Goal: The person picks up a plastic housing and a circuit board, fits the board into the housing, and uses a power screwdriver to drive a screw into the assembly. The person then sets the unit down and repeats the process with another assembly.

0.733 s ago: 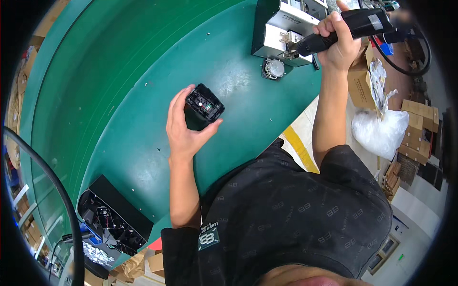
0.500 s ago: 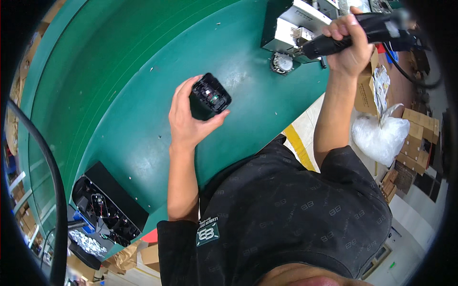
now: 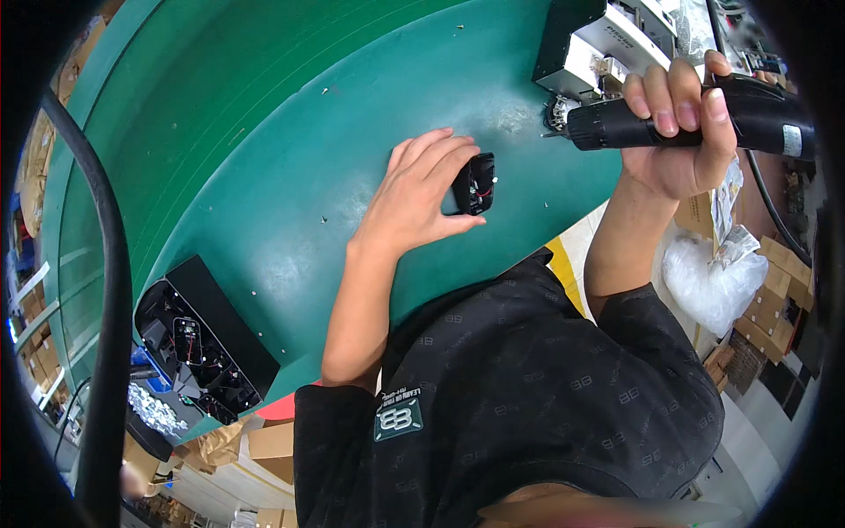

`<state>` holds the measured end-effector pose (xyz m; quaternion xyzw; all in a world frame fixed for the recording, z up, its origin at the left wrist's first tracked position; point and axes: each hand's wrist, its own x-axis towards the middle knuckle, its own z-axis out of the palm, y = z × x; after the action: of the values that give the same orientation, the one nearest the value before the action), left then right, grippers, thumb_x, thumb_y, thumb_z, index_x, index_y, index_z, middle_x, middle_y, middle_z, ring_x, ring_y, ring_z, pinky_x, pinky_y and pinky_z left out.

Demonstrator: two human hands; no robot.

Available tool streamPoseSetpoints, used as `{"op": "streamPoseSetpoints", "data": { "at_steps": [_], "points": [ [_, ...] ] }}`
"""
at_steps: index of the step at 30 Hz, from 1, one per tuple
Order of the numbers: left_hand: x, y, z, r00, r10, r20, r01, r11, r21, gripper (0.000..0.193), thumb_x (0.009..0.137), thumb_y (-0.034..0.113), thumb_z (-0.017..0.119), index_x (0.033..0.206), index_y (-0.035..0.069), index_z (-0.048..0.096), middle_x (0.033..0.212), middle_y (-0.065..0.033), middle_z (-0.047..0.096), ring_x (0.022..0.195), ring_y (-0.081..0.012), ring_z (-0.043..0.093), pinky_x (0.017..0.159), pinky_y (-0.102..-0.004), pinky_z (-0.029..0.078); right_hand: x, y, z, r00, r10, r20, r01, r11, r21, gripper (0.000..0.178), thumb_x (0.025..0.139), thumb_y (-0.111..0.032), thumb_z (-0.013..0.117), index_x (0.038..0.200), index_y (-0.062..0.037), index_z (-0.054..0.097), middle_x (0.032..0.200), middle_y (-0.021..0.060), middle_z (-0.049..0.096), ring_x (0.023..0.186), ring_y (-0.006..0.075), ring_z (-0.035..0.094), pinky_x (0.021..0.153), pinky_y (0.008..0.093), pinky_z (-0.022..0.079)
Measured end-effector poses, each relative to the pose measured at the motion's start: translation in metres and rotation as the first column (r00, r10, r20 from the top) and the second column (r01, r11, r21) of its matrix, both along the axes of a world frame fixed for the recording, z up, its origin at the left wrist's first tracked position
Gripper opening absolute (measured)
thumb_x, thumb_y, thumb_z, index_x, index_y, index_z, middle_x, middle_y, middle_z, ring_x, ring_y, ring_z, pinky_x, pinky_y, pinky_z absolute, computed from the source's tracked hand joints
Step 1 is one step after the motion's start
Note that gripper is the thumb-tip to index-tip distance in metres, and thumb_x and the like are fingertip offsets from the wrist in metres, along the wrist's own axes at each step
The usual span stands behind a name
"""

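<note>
As the person in the black shirt (image 3: 546, 387) works at the green surface (image 3: 290, 202), their left hand (image 3: 409, 195) has its grip closed round a small black housing (image 3: 474, 185), fingers at its far side and thumb at the near one. The housing is near the middle of the surface, its open side turned to the right and a red wire (image 3: 483, 191) showing inside; whether it rests on the surface or hangs just above, I cannot tell from where I am. Over to the right, the right hand (image 3: 682, 132) has its grip wrapped around a thick black power screwdriver (image 3: 609, 125), the thin tip (image 3: 554, 135) pointing left toward the housing but apart from it. Beyond the screwdriver stands a white-and-black machine (image 3: 616, 35). At the lower left, a long black box (image 3: 227, 321) holds wired parts (image 3: 187, 341), with a heap of silvery pieces (image 3: 154, 410) near it
</note>
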<state>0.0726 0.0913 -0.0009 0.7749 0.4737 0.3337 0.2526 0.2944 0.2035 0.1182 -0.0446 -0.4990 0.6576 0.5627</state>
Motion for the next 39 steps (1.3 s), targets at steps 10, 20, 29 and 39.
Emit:
{"op": "streamPoseSetpoints", "data": {
  "at_steps": [10,20,29,39],
  "points": [
    [0.004,-0.003,0.001,0.962,0.118,0.247,-0.177,0.955,0.236,0.064,0.066,0.037,0.079,0.117,0.003,0.061,0.115,-0.0113,0.063,0.106,-0.0287,0.059,0.094,-0.041,0.039,-0.035,-0.02,-0.013,0.996,0.088,-0.033,-0.09,0.995,-0.049,0.03,0.092,-0.019,0.048,0.121,-0.0106,0.046,0.072,-0.0042,0.045,0.061,0.0069,0.044,0.065,0.0268,0.04],
    [0.018,-0.008,0.006,0.945,0.201,0.258,-0.287,0.887,0.362,0.02,0.072,0.013,0.076,0.09,0.009,0.069,0.088,-0.0004,0.069,0.085,-0.0148,0.064,0.086,-0.0366,0.038,-0.048,-0.028,-0.015,0.981,0.191,-0.023,-0.192,0.981,-0.035,0.034,0.091,-0.019,0.049,0.124,-0.0115,0.044,0.072,-0.0043,0.045,0.062,0.0074,0.045,0.066,0.0271,0.04],
    [0.021,-0.011,0.009,0.933,0.216,0.289,-0.314,0.881,0.355,0.014,0.073,0.007,0.073,0.085,0.01,0.068,0.085,0.0003,0.069,0.082,-0.0143,0.065,0.086,-0.0373,0.037,-0.048,-0.028,-0.016,0.977,0.215,-0.014,-0.214,0.976,0.032,0.034,0.09,-0.02,0.052,0.123,-0.0113,0.044,0.073,-0.0036,0.047,0.063,0.0084,0.047,0.066,0.0274,0.041],
    [0.022,-0.011,0.011,0.915,0.249,0.317,-0.35,0.882,0.315,0.012,0.074,0.006,0.071,0.086,0.008,0.069,0.082,-0.0005,0.069,0.081,-0.0144,0.066,0.086,-0.0374,0.037,-0.047,-0.026,-0.02,0.964,0.258,-0.056,-0.253,0.963,0.089,0.034,0.091,-0.021,0.054,0.122,-0.0124,0.045,0.074,-0.0032,0.049,0.066,0.0086,0.049,0.068,0.0277,0.041]
  ]
}}
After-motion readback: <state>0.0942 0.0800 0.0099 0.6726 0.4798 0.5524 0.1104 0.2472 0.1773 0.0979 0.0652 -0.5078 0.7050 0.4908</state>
